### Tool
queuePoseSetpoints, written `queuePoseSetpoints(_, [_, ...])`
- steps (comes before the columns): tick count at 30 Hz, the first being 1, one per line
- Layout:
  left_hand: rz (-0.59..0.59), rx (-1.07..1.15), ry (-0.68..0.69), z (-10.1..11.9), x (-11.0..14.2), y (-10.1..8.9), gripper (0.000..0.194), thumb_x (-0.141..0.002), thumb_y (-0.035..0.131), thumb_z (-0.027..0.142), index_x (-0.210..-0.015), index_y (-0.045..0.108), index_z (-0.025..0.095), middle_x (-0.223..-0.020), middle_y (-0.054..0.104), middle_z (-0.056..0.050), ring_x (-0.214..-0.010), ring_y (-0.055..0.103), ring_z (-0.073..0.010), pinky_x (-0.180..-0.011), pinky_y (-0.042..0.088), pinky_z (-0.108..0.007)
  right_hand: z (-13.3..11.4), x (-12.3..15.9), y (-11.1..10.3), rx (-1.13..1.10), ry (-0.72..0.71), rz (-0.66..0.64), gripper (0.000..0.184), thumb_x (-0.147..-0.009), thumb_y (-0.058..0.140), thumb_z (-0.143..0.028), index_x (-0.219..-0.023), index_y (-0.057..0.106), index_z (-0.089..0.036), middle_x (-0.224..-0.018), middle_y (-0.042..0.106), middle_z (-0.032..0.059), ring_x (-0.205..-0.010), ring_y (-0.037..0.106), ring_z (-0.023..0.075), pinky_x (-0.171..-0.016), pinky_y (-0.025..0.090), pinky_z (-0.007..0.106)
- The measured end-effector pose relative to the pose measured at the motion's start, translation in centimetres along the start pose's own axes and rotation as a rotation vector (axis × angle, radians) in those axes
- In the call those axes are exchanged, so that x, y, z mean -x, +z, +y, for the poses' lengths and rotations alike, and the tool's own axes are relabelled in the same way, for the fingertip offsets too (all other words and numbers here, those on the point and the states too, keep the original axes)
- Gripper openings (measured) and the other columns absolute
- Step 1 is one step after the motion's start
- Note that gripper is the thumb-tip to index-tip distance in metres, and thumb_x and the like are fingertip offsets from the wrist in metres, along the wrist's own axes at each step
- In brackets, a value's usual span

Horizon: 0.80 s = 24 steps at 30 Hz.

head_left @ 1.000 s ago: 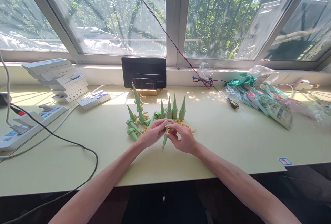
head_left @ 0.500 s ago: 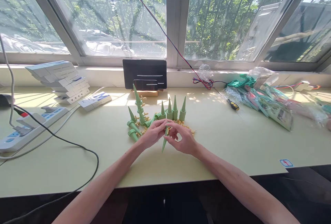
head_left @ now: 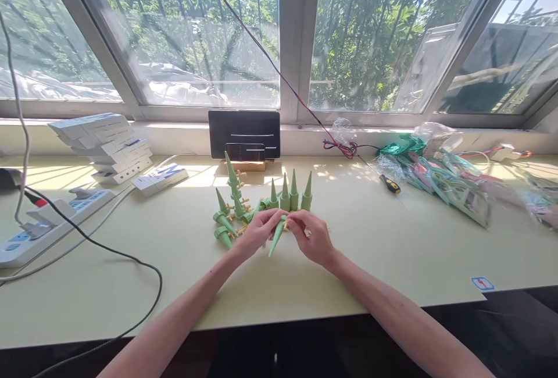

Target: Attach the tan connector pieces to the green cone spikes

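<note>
My left hand (head_left: 259, 231) is closed around the upper end of a green plastic watering spike (head_left: 276, 237), whose tip slants down toward the table's front edge. Against the spike's side, the thumb and fingers of my right hand (head_left: 313, 237) pinch a small yellow valve (head_left: 286, 224), partly covered by the fingertips. Just beyond both hands, several green spikes stand upright in a row, among them one spike (head_left: 307, 192) at the right end. More spikes with yellow valves lie or stand on the left, such as a tilted spike (head_left: 223, 237). Loose yellow pieces are mostly hidden behind my hands.
Behind the spikes, a dark tablet (head_left: 244, 125) and a phone lean in a stand. To the left are stacked white boxes (head_left: 107, 145), a power strip (head_left: 65, 229) and cables. A screwdriver (head_left: 390, 184) and bagged parts (head_left: 453, 192) lie on the right.
The spike has turned in my hands, so the yellow valve now points to the right instead of facing me. My right fingers have closed onto that valve. The view has tilted slightly upward.
</note>
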<state>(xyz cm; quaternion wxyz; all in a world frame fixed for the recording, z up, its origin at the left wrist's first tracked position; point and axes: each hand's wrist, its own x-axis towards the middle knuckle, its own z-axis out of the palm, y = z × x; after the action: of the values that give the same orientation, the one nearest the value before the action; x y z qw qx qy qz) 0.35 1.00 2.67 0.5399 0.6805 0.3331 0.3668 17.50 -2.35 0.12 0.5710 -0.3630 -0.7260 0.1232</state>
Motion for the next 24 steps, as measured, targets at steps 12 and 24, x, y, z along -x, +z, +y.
queuePoseSetpoints(12, [0.002,0.057,0.053,-0.5,-0.2,0.3,0.050,-0.095,0.047,0.058,-0.113,0.061,0.013,-0.062,0.054,0.000,-0.051,0.043,-0.0103,-0.050,0.034,-0.024,0.2,-0.5,-0.1,-0.052,0.245,0.105,0.029,-0.098,0.050,-0.040,-0.081,0.059,-0.019,-0.064,0.061,0.0006,-0.053,0.053,0.0128,-0.050,0.044,0.024])
queuePoseSetpoints(24, [0.086,-0.093,0.095,-0.7,-0.1,0.5,0.034,-0.087,0.067,0.046,-0.096,0.063,0.014,-0.066,0.047,0.002,-0.058,0.044,-0.0105,-0.052,0.036,-0.023,0.6,-0.4,0.0,-0.068,0.322,0.066,0.032,-0.098,0.049,-0.042,-0.078,0.057,-0.019,-0.059,0.051,-0.0027,-0.049,0.042,0.0107,-0.047,0.036,0.023])
